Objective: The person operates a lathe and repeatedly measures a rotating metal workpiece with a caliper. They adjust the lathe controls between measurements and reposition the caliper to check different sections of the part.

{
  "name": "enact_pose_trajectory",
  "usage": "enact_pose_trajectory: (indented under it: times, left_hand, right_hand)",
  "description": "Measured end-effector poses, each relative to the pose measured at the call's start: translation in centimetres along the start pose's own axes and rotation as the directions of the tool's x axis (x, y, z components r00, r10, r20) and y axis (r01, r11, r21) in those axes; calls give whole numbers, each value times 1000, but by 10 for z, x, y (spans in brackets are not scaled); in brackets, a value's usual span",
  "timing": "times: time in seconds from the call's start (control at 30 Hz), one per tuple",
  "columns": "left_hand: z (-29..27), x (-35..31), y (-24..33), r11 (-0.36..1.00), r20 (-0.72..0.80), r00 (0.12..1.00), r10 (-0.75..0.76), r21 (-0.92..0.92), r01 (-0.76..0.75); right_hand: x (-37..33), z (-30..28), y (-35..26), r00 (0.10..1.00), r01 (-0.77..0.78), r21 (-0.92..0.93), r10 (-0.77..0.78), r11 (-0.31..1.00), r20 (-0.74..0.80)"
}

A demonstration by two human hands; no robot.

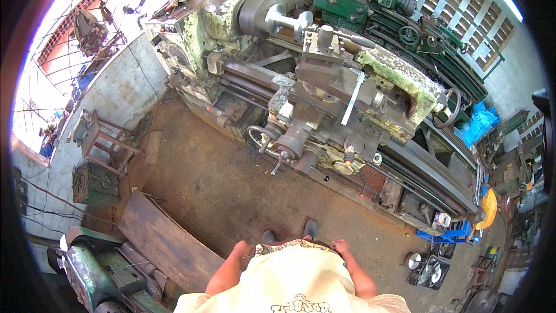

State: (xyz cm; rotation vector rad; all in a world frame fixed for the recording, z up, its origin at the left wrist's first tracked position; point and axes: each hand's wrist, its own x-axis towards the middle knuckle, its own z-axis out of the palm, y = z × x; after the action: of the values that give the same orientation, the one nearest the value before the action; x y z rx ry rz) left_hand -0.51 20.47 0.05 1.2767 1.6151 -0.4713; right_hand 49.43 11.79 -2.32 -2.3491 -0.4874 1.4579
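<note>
My left hand [243,248] hangs at my left side by the hem of my pale shirt [289,278]. On the other side my right hand [340,246] hangs low too. Both look small here, and their fingers are too unclear to read; I see no object in either. Ahead of me stands a large worn lathe [399,69] with flaking pale green paint. A shiny flanged metal workpiece [289,22] sits at its chuck [255,14]. Across the carriage lies a long steel caliper [354,97]. Handwheels and levers, including a handwheel [263,139], face me.
Behind stands a green lathe [370,3] with a blue plastic bag [478,124] nearby. At left are a wooden stool [110,145], a brown metal sheet [168,240] and a green machine [98,266]. A parts tray [431,269] rests on the brown floor [214,179] at right.
</note>
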Motion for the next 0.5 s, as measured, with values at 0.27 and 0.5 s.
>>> enact_pose_trajectory:
  times: [0.27, 0.5]
  left_hand:
    - [-3, 6, 19, 972, -66, 971, 229, 61, -226]
    - [7, 23, 5, 986, -5, 988, 154, 59, -154]
  right_hand:
    - [15, 6, 10, 996, 89, -8, -89, 996, 21]
    - [8, 2, 2, 1000, 19, -61, -20, 998, -16]
